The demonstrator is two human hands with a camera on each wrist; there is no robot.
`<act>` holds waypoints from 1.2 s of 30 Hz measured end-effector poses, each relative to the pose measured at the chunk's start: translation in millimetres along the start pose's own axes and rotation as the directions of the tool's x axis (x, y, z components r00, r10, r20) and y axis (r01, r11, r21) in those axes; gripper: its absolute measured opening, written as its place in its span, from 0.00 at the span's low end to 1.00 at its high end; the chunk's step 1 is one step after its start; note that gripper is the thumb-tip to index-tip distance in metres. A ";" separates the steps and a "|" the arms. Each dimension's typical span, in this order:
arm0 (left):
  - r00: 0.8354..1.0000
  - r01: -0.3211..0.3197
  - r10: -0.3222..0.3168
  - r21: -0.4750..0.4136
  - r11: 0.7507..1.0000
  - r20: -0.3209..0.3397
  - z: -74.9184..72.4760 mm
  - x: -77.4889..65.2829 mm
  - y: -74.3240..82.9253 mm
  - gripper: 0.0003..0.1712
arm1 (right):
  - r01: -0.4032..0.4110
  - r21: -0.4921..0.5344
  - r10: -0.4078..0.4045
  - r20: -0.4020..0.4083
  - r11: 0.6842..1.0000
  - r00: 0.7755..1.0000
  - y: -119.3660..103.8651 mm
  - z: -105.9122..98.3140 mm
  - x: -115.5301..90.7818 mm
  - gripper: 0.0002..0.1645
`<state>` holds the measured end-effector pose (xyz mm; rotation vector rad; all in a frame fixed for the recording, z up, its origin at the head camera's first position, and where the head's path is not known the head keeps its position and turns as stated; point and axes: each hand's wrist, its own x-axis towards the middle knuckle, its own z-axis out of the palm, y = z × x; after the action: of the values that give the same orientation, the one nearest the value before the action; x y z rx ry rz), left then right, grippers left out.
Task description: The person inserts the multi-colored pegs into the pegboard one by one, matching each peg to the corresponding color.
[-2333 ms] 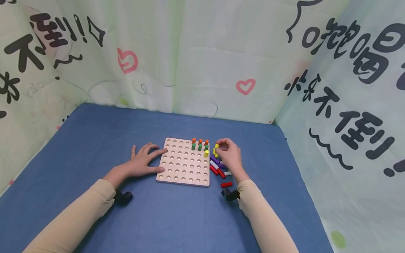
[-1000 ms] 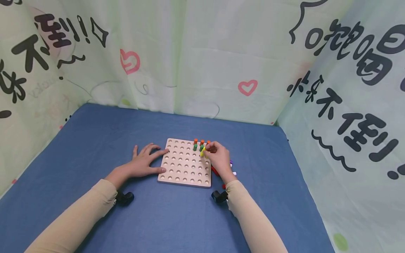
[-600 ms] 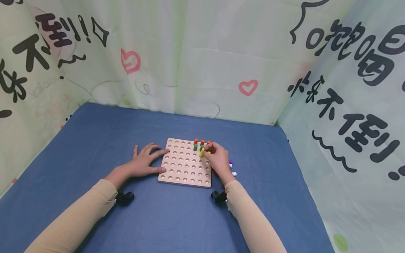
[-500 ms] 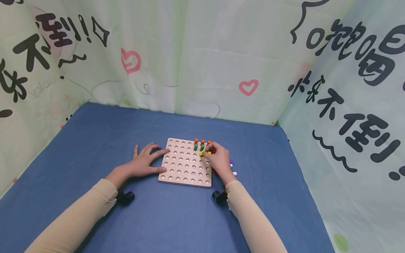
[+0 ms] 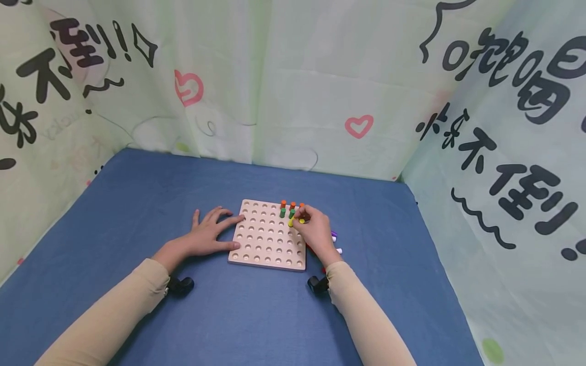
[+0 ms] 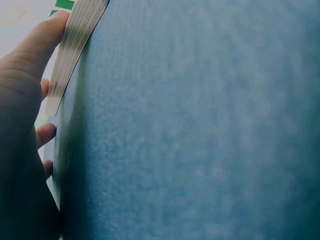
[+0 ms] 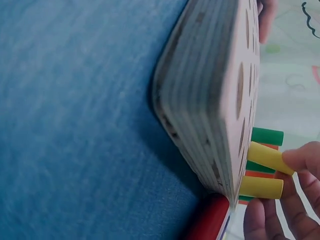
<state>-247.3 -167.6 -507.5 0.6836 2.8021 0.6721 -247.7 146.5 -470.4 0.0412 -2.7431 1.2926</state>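
A pale wooden pegboard (image 5: pixel 263 244) with rows of holes lies flat on the blue-covered table. My right hand (image 5: pixel 316 229) pinches a yellow peg (image 7: pixel 270 157) between thumb and finger, its lower end at a hole in the board and its body slightly tilted. Beside it another yellow peg (image 7: pixel 262 187) stands upright. Orange pegs (image 5: pixel 283 204) stand in the far row, with green pegs (image 5: pixel 282 213) in the row before them. My left hand (image 5: pixel 206 236) has its fingers spread, with thumb and fingertips touching the board's left edge.
Loose pegs lie right of the board, mostly hidden under my right hand; a purple peg (image 5: pixel 333 234), a white peg (image 5: pixel 339 251) and a red peg (image 7: pixel 207 220) show. Blue cloth (image 5: pixel 229 320) covers the table. A printed curtain (image 5: pixel 297 76) hangs behind and at both sides.
My right hand has carried a yellow peg from the loose pile leftward to the board, beside the standing yellow one. Lately it shifts only slightly. My left hand stays at the board's edge.
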 end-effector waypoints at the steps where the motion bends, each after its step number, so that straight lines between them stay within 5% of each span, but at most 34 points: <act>1: 1.000 0.000 0.000 -0.002 1.000 -0.001 -0.1 -0.2 0.0 0.49 | 0.006 0.001 -0.006 0.004 1.000 1.000 -0.2 0.2 0.0 0.06; 15: 1.000 0.000 0.000 0.000 1.000 0.001 -0.6 -0.3 -0.2 0.49 | 0.044 -0.101 -0.040 0.038 0.994 0.998 1.0 1.8 -1.1 0.05; 36: 1.000 -0.001 0.001 -0.002 1.000 -0.002 0.5 0.9 0.2 0.49 | -0.019 0.009 0.019 0.002 1.000 1.000 10.5 -5.7 0.8 0.09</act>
<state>-247.9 -166.9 -507.9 0.6849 2.8025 0.6754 -248.8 157.6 -474.8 0.0167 -2.7458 1.3108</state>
